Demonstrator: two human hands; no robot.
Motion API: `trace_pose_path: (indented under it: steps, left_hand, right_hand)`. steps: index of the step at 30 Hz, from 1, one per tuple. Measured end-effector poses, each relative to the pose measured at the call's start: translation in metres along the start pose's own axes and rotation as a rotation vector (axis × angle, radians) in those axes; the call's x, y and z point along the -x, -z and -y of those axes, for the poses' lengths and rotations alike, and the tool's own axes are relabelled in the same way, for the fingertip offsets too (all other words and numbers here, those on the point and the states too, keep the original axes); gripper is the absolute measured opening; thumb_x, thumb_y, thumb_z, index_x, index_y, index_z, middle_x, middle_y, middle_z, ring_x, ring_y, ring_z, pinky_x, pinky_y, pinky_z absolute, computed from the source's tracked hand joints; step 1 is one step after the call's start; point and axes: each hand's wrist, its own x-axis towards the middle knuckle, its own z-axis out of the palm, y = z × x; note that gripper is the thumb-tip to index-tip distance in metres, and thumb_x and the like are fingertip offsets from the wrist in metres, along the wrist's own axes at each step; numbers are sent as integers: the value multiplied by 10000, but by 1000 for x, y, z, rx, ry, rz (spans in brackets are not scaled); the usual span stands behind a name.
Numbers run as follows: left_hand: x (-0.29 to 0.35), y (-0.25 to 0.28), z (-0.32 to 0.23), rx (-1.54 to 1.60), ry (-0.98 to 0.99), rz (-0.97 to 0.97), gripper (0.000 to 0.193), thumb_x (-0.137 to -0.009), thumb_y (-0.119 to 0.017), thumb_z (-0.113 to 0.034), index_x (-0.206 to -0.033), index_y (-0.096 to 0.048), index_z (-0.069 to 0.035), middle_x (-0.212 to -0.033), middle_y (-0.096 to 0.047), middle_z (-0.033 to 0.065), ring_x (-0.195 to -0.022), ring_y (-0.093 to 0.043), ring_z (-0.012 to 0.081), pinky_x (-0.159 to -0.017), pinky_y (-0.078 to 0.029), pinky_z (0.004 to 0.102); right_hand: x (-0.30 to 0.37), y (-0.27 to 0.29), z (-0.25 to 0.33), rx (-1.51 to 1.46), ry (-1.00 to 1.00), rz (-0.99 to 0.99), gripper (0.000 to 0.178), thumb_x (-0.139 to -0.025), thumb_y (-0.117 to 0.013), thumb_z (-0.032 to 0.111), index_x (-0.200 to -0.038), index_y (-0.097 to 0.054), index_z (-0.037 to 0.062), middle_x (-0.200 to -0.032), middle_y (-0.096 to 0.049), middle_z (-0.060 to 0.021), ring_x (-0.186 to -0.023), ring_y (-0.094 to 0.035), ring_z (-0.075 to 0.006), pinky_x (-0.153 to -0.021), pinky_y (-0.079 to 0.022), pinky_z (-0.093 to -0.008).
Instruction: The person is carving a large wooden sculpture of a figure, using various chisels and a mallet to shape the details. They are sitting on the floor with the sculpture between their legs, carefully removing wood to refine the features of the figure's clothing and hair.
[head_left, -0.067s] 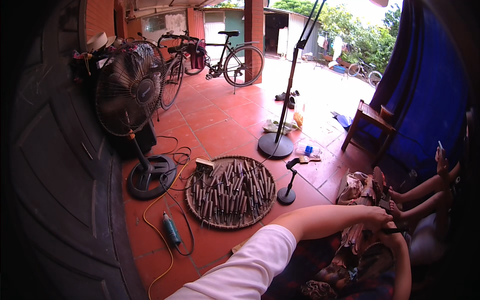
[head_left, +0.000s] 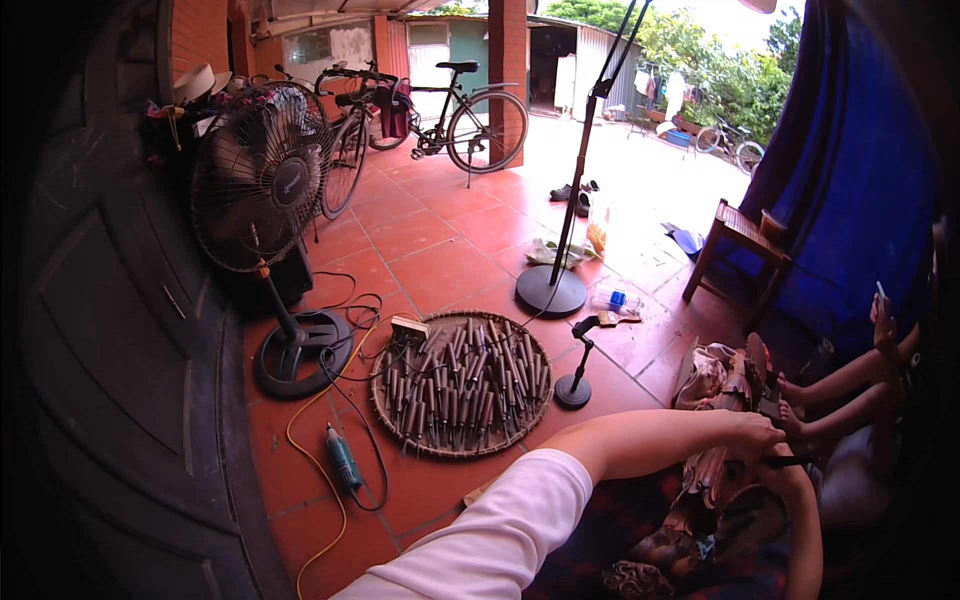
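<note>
My left hand reaches across from a white sleeve to the right side of the view, its fingers closed. Just below it and touching it, my right hand is closed as well. A dark, narrow handle sticks out to the right from between my hands; the rest of that tool is hidden. Beyond my knuckles shows a small flat grey piece, and I cannot tell whether it belongs to the same tool. Crumpled brown patterned cloth lies under and around my hands.
A round woven tray of wooden-handled tools sits on red tiles. Near it are a green corded power tool, a small black stand, a tall stand's base and a fan. Another person's bare legs are at right, near a stool.
</note>
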Motion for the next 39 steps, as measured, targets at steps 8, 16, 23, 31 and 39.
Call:
trace_pose_path:
  steps: [8, 16, 23, 31, 39]
  left_hand:
    - [-1, -1, 0, -19, -16, 9, 443, -664, -694, -197, -1017, -509, -5, -865, -636, 244, -883, -614, 424, -757, -483, 491]
    - [-1, -2, 1, -18, -5, 12, 467, -658, -708, -206, -1029, -510, -3, -877, -637, 246, -889, -614, 422, -760, -482, 490]
    - [-1, -1, 2, -13, -17, 2, 509, -632, -741, -208, -1040, -515, -3, -879, -643, 237, -889, -619, 412, -759, -485, 478]
    - [2, 3, -2, -15, -11, 38, 598, -618, -775, -261, -1081, -509, 7, -881, -643, 240, -891, -622, 410, -758, -486, 474]
    - [-4, 1, 1, -25, 3, 43, 660, -596, -800, -296, -1100, -504, 10, -886, -646, 236, -893, -624, 408, -759, -487, 468]
  right_hand:
    - [0, -2, -3, 22, 20, -17, 308, -687, -604, 117, -970, -636, -2, -875, -659, -139, -866, -643, -219, -768, -509, -363]
    - [1, 0, -1, 20, -1, 10, 294, -701, -603, 118, -967, -638, -2, -852, -665, -148, -852, -658, -228, -747, -516, -363]
    - [0, -1, -12, -1, -21, 12, 317, -690, -613, 118, -984, -638, 3, -871, -663, -138, -856, -651, -213, -751, -514, -364]
    - [1, 0, -5, 12, 8, 14, 326, -673, -618, 100, -981, -634, -7, -871, -663, -136, -854, -648, -215, -743, -515, -358]
    - [1, 2, -4, 28, 21, -7, 301, -660, -609, 106, -933, -645, -14, -847, -663, -152, -835, -658, -234, -733, -516, -358]
